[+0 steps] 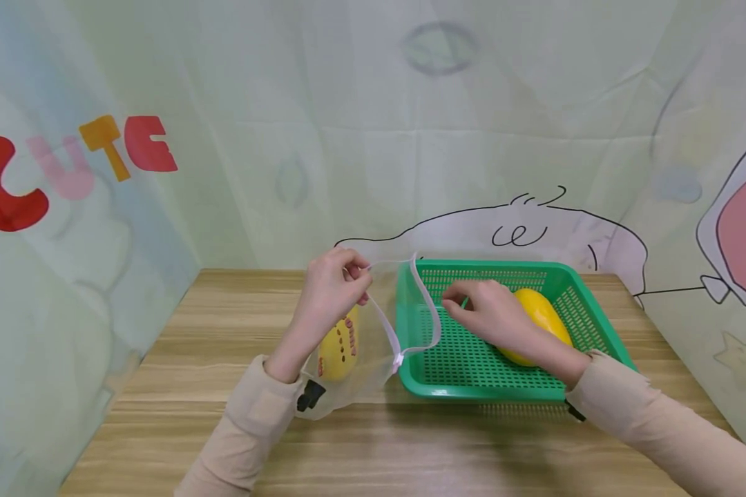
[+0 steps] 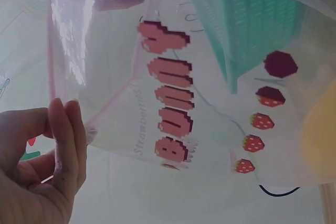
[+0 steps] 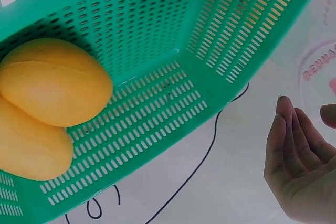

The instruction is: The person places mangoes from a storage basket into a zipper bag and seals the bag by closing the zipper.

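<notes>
My left hand (image 1: 334, 290) pinches the edge of a clear zipper bag (image 1: 371, 359) with a pale pink slider strip; the bag's mouth gapes to the right. Red "Bunny" lettering (image 2: 173, 95) and strawberry prints show on it in the left wrist view. Inside the bag is a yellow, mango-like fruit (image 1: 336, 359), partly covered by print. My right hand (image 1: 488, 310) hovers over the green basket (image 1: 485, 395) with bent, relaxed fingers and thumb apart, holding nothing. Two yellow mangoes (image 3: 58, 85) lie together in the basket in the right wrist view; my right arm partly hides them in the head view.
The basket stands on a wood-grain table (image 1: 236, 386), right of the bag and close to the back curtain (image 1: 360, 172). That curtain bears cartoon prints and wraps round the sides. Dark straps sit at both wrists.
</notes>
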The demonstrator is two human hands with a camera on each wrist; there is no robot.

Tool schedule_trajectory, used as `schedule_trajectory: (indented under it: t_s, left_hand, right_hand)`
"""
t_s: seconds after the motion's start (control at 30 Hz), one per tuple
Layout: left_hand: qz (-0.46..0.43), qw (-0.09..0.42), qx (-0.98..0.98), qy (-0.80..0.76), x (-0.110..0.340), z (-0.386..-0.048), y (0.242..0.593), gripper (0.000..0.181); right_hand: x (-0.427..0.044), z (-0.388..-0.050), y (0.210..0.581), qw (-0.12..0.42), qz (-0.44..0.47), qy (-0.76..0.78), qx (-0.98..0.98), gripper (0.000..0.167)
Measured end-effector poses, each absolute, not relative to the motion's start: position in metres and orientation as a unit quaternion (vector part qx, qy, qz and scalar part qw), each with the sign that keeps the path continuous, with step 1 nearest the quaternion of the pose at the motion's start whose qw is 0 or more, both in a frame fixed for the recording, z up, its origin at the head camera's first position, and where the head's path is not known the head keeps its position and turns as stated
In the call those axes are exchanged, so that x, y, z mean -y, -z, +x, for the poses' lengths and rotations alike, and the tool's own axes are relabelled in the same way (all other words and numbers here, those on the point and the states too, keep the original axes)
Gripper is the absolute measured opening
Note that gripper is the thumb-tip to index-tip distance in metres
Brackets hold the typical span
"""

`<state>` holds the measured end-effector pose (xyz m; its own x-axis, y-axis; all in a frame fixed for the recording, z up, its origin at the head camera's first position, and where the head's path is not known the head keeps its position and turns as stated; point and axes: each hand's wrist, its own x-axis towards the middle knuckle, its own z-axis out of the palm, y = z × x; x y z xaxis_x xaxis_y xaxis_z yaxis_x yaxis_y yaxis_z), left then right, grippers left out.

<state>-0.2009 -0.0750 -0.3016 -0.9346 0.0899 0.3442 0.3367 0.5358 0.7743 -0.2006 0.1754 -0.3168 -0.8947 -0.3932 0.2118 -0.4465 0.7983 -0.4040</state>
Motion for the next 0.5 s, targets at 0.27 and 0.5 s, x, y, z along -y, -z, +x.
schedule_trajectory:
  t_s: [0.27, 0.5]
  left_hand:
    - [-0.122, 0.124, 0.869, 0.462, 0.076, -0.201, 0.301, 0.014]
    - [-0.122, 0.124, 0.871, 0.459, 0.076, -0.2, 0.3, 0.014]
  right_hand:
    - [-0.187, -0.201, 0.321, 0.038, 0.221, -0.205, 0.953, 0.021]
    - [-0.196, -0.202, 0.323, 0.028, 0.215, -0.186, 0.958, 0.022]
